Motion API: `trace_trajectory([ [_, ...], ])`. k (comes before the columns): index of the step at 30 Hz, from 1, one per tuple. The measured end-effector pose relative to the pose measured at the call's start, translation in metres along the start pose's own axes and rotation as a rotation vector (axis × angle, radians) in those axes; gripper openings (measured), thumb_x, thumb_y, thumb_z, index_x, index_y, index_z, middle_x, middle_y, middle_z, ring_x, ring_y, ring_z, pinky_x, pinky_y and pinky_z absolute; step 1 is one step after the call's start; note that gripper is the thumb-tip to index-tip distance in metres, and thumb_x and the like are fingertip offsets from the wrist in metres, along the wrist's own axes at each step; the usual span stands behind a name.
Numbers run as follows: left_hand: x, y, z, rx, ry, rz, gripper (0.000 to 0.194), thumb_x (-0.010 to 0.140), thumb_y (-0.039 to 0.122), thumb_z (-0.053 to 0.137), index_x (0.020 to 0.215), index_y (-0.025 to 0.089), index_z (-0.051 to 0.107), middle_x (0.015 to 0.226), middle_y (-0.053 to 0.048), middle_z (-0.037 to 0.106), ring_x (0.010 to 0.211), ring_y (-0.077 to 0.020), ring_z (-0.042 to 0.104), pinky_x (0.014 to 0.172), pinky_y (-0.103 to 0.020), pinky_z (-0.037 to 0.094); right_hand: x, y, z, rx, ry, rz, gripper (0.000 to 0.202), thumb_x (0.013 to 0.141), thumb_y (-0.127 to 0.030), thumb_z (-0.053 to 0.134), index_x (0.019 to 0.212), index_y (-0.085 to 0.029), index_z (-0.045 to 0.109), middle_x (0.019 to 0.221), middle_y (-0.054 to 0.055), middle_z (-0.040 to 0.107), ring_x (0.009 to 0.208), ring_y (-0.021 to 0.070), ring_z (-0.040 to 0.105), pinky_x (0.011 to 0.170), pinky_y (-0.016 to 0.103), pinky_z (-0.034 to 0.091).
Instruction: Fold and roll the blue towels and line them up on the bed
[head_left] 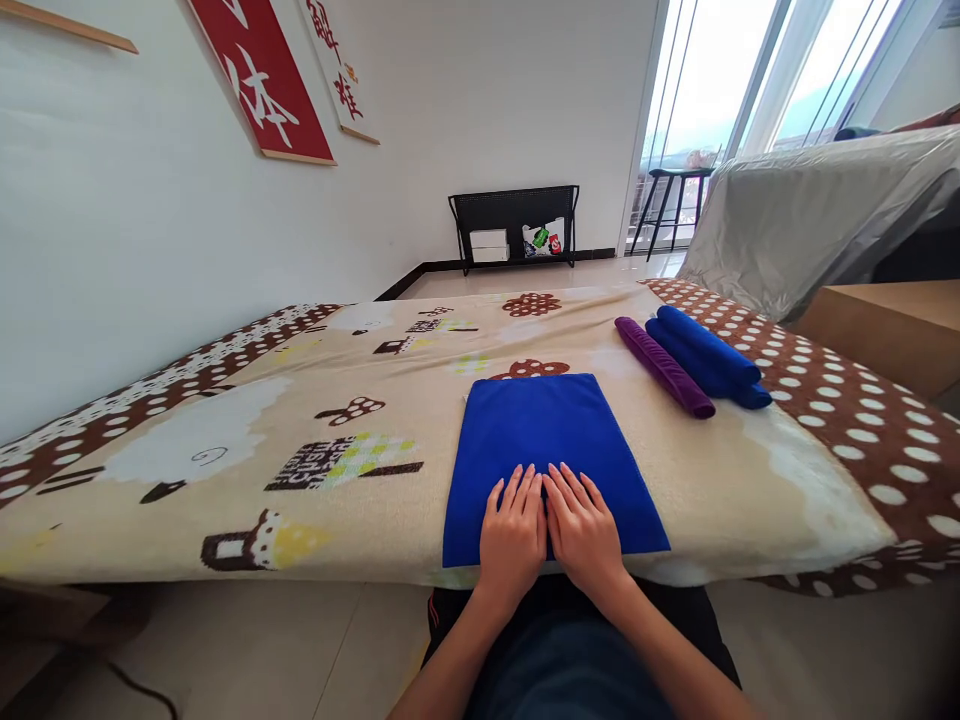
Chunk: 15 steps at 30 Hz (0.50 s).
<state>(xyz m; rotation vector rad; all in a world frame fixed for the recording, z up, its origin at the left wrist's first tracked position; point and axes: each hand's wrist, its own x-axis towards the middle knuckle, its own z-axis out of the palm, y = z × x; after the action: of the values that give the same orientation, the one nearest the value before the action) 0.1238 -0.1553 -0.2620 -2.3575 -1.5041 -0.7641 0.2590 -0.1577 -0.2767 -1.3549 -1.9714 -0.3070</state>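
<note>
A blue cloth, folded into a flat rectangle, lies near the front edge of the covered bed or table. My left hand rests palm down on its lower part, fingers stretched out. Beside it, my right hand lies flat on the same cloth, the two hands nearly touching at the index fingers. Neither hand grips anything. To the right are rolled cloths: a purple roll and, next to it, two blue rolls partly overlapping.
A cream patterned blanket with a brown dotted border covers the surface. Beyond stands a black rack against the wall. At right are a cardboard box, plastic-covered furniture and a dark stool near the window.
</note>
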Motion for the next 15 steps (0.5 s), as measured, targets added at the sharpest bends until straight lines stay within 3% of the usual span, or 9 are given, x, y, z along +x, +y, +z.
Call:
trace_trajectory([
  [5,-0.003,-0.003,-0.003,0.010,0.045,0.007,0.042,0.098,0.023,0.041,0.137,0.018,0.056,0.146,-0.007,0.054,0.137,-0.0260,0.049,0.111,-0.048,0.040,-0.001,0.000,-0.001,-0.011,0.061,0.026,0.039,0.098,-0.025,0.046,0.134,-0.018,0.060,0.140,0.005,0.059,0.135,0.0220,0.051,0.119,0.040,0.030],
  [9,-0.005,-0.007,-0.007,0.004,-0.032,-0.019,0.046,0.099,0.030,0.042,0.142,0.019,0.051,0.150,-0.008,0.049,0.142,-0.0283,0.043,0.114,-0.050,0.037,-0.005,0.005,-0.006,-0.044,-0.007,0.050,0.042,0.099,-0.029,0.045,0.138,-0.020,0.057,0.144,0.004,0.054,0.138,0.0243,0.047,0.119,0.044,0.030],
  [15,-0.017,-0.035,-0.017,0.064,-0.066,-0.050,0.054,0.099,0.035,0.043,0.151,0.021,0.040,0.156,-0.008,0.041,0.147,-0.0300,0.034,0.117,-0.053,0.031,-0.017,0.030,-0.022,-0.120,-0.055,0.089,0.046,0.098,-0.029,0.045,0.142,-0.022,0.053,0.146,0.004,0.052,0.140,0.0265,0.045,0.118,0.048,0.032],
])
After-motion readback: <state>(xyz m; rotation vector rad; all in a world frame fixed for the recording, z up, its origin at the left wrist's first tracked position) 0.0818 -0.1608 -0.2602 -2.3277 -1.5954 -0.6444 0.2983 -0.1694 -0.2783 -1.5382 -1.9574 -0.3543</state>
